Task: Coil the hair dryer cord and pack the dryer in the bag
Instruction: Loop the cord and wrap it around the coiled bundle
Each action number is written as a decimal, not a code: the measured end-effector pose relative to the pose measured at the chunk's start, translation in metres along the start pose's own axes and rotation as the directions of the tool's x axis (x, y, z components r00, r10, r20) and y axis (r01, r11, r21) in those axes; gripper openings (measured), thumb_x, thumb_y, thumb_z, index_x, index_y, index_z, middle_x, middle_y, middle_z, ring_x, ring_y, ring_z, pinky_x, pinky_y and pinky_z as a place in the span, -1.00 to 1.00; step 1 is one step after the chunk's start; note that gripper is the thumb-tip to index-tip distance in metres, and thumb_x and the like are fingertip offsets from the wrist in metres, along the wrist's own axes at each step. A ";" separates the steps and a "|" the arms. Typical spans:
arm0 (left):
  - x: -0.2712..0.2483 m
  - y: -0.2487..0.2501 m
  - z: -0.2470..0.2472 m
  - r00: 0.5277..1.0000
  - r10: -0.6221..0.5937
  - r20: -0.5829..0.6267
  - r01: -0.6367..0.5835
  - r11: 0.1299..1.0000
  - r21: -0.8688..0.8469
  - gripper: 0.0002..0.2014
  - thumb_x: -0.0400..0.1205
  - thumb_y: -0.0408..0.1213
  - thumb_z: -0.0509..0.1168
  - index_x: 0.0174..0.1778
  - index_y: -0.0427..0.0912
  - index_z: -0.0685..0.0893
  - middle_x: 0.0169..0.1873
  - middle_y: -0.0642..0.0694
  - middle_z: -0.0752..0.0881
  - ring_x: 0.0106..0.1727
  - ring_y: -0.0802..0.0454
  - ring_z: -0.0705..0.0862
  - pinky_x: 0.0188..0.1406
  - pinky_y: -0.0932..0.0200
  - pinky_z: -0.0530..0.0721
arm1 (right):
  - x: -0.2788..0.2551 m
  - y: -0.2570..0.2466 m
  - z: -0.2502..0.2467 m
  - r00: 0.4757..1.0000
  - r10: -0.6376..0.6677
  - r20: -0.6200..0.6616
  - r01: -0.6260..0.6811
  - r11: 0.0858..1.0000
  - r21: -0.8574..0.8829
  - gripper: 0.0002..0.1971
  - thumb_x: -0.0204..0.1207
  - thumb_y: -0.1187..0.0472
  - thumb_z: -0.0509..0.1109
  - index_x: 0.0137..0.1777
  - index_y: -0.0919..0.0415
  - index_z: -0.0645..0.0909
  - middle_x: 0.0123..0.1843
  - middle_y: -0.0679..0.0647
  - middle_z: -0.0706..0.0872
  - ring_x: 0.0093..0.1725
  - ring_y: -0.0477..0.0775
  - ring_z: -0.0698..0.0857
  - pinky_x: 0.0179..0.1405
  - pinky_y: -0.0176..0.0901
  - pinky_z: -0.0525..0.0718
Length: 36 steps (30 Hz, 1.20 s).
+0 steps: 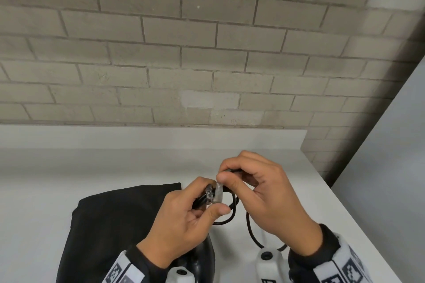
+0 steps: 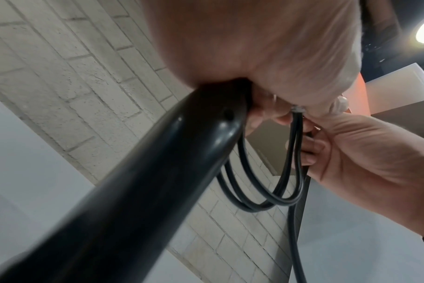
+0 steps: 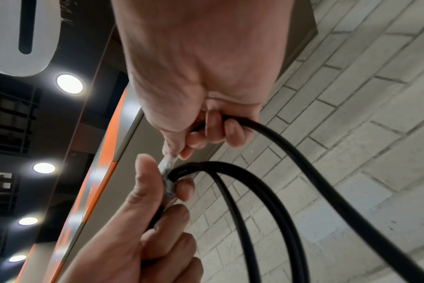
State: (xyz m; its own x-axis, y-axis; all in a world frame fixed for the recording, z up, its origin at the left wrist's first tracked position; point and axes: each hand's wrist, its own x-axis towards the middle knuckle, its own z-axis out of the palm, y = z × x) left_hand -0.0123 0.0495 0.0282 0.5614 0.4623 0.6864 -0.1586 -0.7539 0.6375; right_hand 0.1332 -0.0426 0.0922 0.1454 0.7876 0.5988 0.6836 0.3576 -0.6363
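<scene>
The black hair dryer (image 1: pixel 202 257) hangs below my left hand (image 1: pixel 207 202), its handle (image 2: pixel 157 172) running into the palm. The same hand's thumb and fingers pinch a bundle of black cord (image 1: pixel 249 225) loops (image 2: pixel 266 201) against a clear tie (image 1: pixel 217 193). My right hand (image 1: pixel 230 179) pinches the other end of the clear tie (image 3: pixel 168 164) between thumb and forefinger, and its remaining fingers curl round a strand of cord (image 3: pixel 303 153). The black bag (image 1: pixel 110 225) lies flat on the white table (image 1: pixel 69 167), left of and under my left forearm.
A grey brick wall (image 1: pixel 207 53) stands right behind the table. The table's right edge (image 1: pixel 345 202) runs diagonally close to my right hand, with floor beyond. One loose strand of cord trails down toward my right wrist.
</scene>
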 end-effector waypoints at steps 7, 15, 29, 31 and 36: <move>0.000 0.000 0.001 0.999 0.040 0.006 -0.040 0.999 0.021 -0.75 0.71 0.11 0.24 -0.13 0.03 0.52 -0.53 0.04 0.39 -0.59 0.20 0.30 -0.53 0.44 0.27 | -0.001 0.007 0.007 0.987 0.137 -0.079 -0.117 0.969 0.216 -0.93 0.45 0.20 0.56 -0.09 0.11 0.75 -0.20 -0.10 0.75 -0.20 -0.01 0.71 -0.15 -0.10 0.67; 0.000 -0.003 0.000 0.998 0.027 -0.064 -0.029 0.999 -0.027 -0.67 0.73 0.16 0.15 -0.09 -0.04 0.55 -0.51 0.06 0.46 -0.59 0.13 0.39 -0.63 0.28 0.37 | -0.021 0.023 0.028 0.988 0.155 0.010 -0.152 0.954 0.259 -0.66 0.62 -0.06 0.29 0.21 0.10 0.74 0.11 -0.07 0.74 0.19 0.09 0.72 0.12 -0.10 0.69; 0.001 -0.014 -0.005 0.998 -0.033 -0.046 0.030 0.998 -0.046 -0.63 0.74 0.21 0.08 0.01 0.01 0.58 -0.45 0.07 0.60 -0.52 0.11 0.53 -0.55 0.18 0.50 | -0.015 0.026 0.018 0.958 0.212 0.196 -0.269 0.899 0.346 -0.71 0.53 0.42 0.43 0.16 0.10 0.76 -0.20 0.04 0.77 -0.24 -0.07 0.71 -0.17 -0.19 0.69; 0.001 -0.013 -0.006 0.996 -0.059 -0.066 0.057 0.998 -0.036 -0.63 0.72 0.25 0.06 0.14 0.07 0.55 -0.47 0.18 0.58 -0.54 0.21 0.49 -0.53 0.33 0.45 | -0.014 0.026 0.018 0.949 0.235 0.209 -0.300 0.877 0.375 -0.58 0.53 0.41 0.46 0.32 0.02 0.65 -0.20 0.12 0.77 -0.24 -0.02 0.71 -0.13 -0.14 0.70; 0.002 -0.006 -0.003 0.998 -0.034 -0.060 0.032 0.999 -0.036 -0.70 0.74 0.19 0.07 0.14 0.12 0.58 -0.40 0.30 0.63 -0.50 0.27 0.54 -0.45 0.45 0.44 | -0.014 0.029 0.020 0.938 0.258 0.231 -0.333 0.853 0.402 -0.41 0.52 0.37 0.48 0.47 -0.07 0.44 -0.23 0.19 0.74 -0.19 0.08 0.70 -0.05 -0.11 0.65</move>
State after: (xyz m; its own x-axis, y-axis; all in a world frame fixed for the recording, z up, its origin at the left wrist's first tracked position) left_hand -0.0128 0.0562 0.0264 0.5165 0.5150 0.6841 -0.1696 -0.7216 0.6713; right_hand 0.1371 -0.0334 0.0557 0.1475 0.9470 0.2855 0.2472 0.2442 -0.9377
